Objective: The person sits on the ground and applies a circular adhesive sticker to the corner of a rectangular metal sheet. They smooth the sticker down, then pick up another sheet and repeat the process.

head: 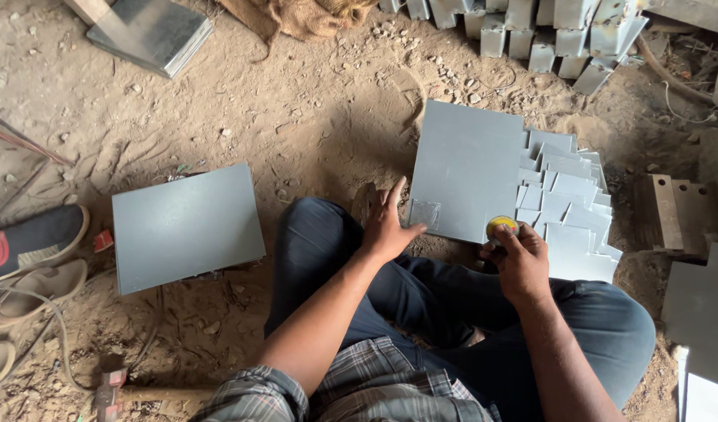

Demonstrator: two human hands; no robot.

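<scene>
At the far left edge a dark slip-on shoe with a red patch (32,241) lay on the sandy dirt floor (312,117), with a tan sandal (30,293) just near of it. To their right a flat grey rectangular metal sheet (185,227) rested on the ground, well apart from the person. At the near left a hammer with a wooden handle (140,395) lay in the dirt. Far off at the upper left sat a stack of grey sheets (152,31), and a brown burlap sack (312,16) lay further right along the far edge.

In the middle the person sat cross-legged in dark blue trousers (453,312) and a checked shirt (359,387). The left hand (388,227) was spread open, fingers apart, its fingertips touching the near left corner of a large grey metal sheet (468,168) that lay flat in front of the knees. The right hand (519,254) pinched a small round yellow-faced roll (503,227) between thumb and fingers, holding it at the near right edge of that sheet.

Just right of the large sheet, a heap of small grey notched metal plates (566,207) fanned out, overlapping. Beyond them, at the far right, grey folded metal boxes (546,31) stood in rows. More grey metal pieces (687,211) lay at the right edge.
</scene>
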